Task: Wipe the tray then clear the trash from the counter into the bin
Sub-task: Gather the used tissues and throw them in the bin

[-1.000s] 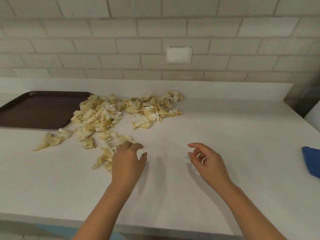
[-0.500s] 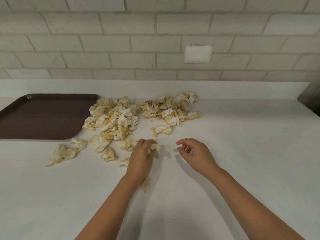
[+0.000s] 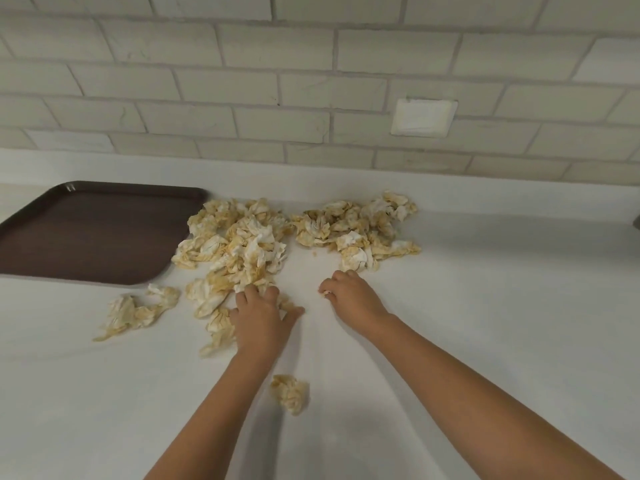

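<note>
A heap of crumpled, yellow-stained paper tissues (image 3: 242, 244) lies on the white counter (image 3: 485, 323), with a second heap (image 3: 356, 226) to its right. The empty dark brown tray (image 3: 86, 237) sits at the left, beside the heap. My left hand (image 3: 263, 317) lies palm down on the near edge of the left heap, fingers spread over the tissues and thumb out. My right hand (image 3: 349, 294) is just below the right heap with its fingers curled, pinching a small paper scrap. One loose wad (image 3: 289, 393) lies between my forearms. No bin is in view.
More stray wads (image 3: 135, 311) lie left of my left hand, below the tray's corner. A tiled wall with a white cover plate (image 3: 422, 117) backs the counter. A dark object (image 3: 637, 221) shows at the right edge.
Both hands have moved forward to the tissues. My left hand now lies on the left heap, and my right hand has reached the near edge of the right heap. The view has closed in.
</note>
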Demonstrator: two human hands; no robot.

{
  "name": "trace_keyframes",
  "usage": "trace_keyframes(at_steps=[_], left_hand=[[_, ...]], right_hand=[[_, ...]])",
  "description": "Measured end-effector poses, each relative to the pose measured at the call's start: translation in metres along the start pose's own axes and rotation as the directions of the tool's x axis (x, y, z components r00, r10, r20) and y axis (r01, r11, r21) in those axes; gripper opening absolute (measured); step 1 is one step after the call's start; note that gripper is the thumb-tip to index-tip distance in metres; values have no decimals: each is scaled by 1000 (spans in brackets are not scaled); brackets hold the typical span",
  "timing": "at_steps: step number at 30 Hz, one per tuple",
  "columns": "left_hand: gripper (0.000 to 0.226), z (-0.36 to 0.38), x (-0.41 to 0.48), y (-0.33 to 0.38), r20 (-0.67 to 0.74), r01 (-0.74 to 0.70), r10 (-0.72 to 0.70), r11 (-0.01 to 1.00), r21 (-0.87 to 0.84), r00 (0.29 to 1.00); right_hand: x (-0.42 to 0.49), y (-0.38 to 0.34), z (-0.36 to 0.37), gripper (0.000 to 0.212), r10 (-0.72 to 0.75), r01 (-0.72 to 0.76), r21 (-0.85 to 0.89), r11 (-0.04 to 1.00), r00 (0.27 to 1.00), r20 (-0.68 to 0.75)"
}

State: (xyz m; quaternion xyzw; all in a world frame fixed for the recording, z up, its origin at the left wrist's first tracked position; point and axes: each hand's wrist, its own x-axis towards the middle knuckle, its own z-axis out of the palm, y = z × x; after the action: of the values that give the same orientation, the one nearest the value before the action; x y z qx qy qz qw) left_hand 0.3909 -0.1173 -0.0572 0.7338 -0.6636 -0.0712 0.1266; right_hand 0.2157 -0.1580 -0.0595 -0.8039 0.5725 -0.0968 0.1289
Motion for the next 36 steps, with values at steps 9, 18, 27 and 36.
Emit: trace_keyframes(at_steps=[9,18,27,36], left_hand=[[20,14,7,5,-59,-145,138,981,-128,989],[60,11,3,14,-13,-160,163,940,-300,987],[55,11,-10,10,22,-194,195,980,-47,980],[53,-35,-27,14,-49,-163,155,938,-305,987]], right_hand=[[10,66,-73,25,299,-166,288,943,802,-518],[17,138,-41,41,355,-354,35,934,918,-175],[-23,110,-22,16,320,-253,229,940,887,-334],[-20,65,-62,42,349,-140,448,883,834,-428]])
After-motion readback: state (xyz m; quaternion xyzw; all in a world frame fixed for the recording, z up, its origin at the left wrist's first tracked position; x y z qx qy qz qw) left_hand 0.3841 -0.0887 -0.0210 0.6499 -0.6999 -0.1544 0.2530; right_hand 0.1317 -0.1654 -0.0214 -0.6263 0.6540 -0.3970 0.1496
